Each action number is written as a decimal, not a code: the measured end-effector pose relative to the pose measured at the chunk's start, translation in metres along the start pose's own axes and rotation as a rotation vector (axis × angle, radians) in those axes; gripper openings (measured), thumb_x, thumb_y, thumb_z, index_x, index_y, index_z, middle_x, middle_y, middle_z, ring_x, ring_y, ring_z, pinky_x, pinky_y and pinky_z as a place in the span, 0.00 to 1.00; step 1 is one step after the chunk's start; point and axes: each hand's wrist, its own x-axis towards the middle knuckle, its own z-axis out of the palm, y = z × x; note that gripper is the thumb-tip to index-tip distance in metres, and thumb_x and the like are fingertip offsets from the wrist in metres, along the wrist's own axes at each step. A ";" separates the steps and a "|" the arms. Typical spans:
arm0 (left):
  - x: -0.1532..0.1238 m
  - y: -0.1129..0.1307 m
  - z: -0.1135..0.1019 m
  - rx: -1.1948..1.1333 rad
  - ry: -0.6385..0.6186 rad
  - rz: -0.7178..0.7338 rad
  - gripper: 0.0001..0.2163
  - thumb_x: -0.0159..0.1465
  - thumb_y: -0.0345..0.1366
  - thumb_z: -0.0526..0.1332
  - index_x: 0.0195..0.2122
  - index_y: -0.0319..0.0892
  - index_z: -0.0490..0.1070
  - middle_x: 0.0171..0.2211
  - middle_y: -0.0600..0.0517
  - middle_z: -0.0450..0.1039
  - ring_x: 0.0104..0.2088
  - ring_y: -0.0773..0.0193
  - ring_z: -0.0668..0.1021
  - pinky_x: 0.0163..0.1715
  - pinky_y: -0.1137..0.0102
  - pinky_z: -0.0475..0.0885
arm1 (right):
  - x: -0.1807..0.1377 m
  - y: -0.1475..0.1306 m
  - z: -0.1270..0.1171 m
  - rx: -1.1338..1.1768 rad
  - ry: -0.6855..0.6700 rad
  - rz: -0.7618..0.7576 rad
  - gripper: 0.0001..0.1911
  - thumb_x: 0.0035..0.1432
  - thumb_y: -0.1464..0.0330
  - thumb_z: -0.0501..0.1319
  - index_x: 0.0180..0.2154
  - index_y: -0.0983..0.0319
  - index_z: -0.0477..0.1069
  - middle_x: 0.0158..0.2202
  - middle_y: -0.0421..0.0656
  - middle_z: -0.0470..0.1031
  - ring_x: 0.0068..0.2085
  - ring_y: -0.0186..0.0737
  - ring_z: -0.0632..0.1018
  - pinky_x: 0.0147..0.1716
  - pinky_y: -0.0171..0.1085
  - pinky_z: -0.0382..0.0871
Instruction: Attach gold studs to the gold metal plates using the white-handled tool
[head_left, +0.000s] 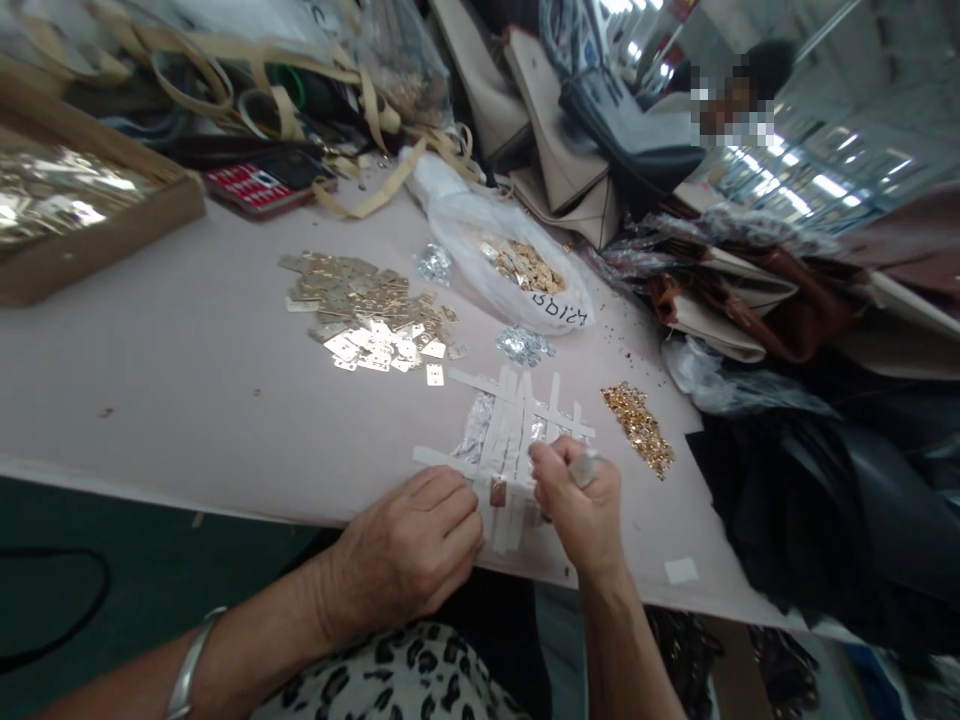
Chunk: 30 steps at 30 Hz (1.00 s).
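Observation:
My left hand (411, 545) rests curled at the near table edge, its fingers pressed on a small brown piece (497, 491) among several white strips (513, 420). My right hand (576, 500) is closed in a pinch over the same strips, holding something silvery that I cannot make out. The strips lie crossed on the pale table (187, 380). A heap of flat gold metal plates (367, 315) lies beyond them to the left. A small pile of tiny gold studs (639, 425) sits to the right.
A clear plastic bag (495, 250) with gold parts lies behind the strips, with silver foil bits (523, 345) near it. A cardboard box (82, 215) stands far left. Leather bags and straps (720, 290) crowd the back and right. Another person sits far back.

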 end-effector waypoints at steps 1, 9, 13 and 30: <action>-0.001 0.000 0.000 -0.001 0.005 0.001 0.08 0.66 0.28 0.58 0.29 0.39 0.69 0.29 0.48 0.67 0.37 0.56 0.72 0.43 0.58 0.76 | -0.001 -0.002 -0.007 -0.204 -0.070 0.022 0.18 0.62 0.60 0.62 0.23 0.59 0.64 0.18 0.34 0.65 0.19 0.31 0.66 0.21 0.32 0.64; -0.007 0.003 0.005 -0.009 0.104 -0.020 0.07 0.65 0.26 0.56 0.32 0.41 0.70 0.31 0.50 0.69 0.37 0.57 0.73 0.44 0.60 0.76 | 0.004 -0.010 -0.025 -0.818 -0.571 0.146 0.06 0.53 0.72 0.64 0.34 0.58 0.76 0.31 0.37 0.79 0.34 0.37 0.77 0.32 0.32 0.65; -0.010 -0.001 0.014 0.013 0.132 -0.034 0.08 0.65 0.24 0.56 0.31 0.41 0.71 0.30 0.50 0.70 0.38 0.59 0.74 0.49 0.62 0.76 | 0.060 -0.029 -0.018 -0.819 -0.488 0.114 0.01 0.53 0.69 0.64 0.29 0.59 0.75 0.25 0.36 0.77 0.28 0.36 0.75 0.27 0.31 0.61; 0.011 -0.017 -0.024 -0.025 0.063 -0.183 0.09 0.64 0.24 0.54 0.36 0.42 0.71 0.35 0.48 0.73 0.36 0.56 0.74 0.39 0.60 0.76 | 0.039 0.043 -0.090 -1.307 -0.044 -0.147 0.19 0.68 0.56 0.56 0.52 0.58 0.74 0.44 0.49 0.78 0.40 0.48 0.80 0.39 0.42 0.70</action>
